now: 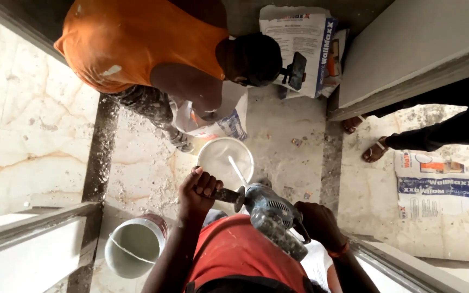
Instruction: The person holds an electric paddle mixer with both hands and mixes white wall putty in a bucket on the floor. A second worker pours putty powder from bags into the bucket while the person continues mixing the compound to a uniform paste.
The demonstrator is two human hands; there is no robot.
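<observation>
Gripping a power mixer above the white bucket: left hand fisted around its side handle, right hand wrapped on its rear grip; grey bucket left of mixer, another person crouching beyond the white bucket

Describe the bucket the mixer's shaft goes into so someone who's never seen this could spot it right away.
Start from the grey power mixer gripped in the person's left hand and right hand. Follow its shaft forward to the white bucket on the dusty floor, in front of the crouching person in orange. Unlike the tin bucket at lower left, it holds white paste.
</observation>
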